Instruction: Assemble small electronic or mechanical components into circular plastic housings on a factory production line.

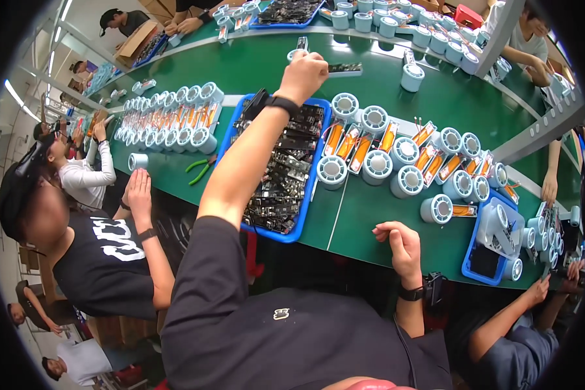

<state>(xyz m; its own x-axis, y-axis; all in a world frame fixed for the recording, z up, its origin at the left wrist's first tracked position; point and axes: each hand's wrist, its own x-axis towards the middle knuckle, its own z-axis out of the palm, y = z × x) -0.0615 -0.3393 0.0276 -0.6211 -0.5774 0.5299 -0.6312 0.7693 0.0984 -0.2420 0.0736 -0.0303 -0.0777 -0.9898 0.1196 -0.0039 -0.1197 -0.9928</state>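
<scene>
Stretched out to the far side of the green table, my left hand point(304, 77) is closed at a light-blue handheld fan housing point(299, 48), its fingers partly covering it. A dark circuit strip point(346, 69) lies just right of that hand. My left forearm passes over a blue tray point(303, 214) filled with black circuit boards point(276, 195). Close to the table's front edge, my right hand point(402, 250) hovers with loosely bent fingers, thumb apart, and nothing visible in it. Beyond it are several light-blue fan units point(378, 166) with orange battery handles.
Rows of similar fan units point(175, 117) and green-handled pliers point(202, 170) lie to the left, beside a seated co-worker point(104, 260). A blue bin point(478, 276) holding a clear container point(506, 224) stands at right. A grey metal post point(539, 127) rises there. Another worker's hand point(536, 292) is beyond.
</scene>
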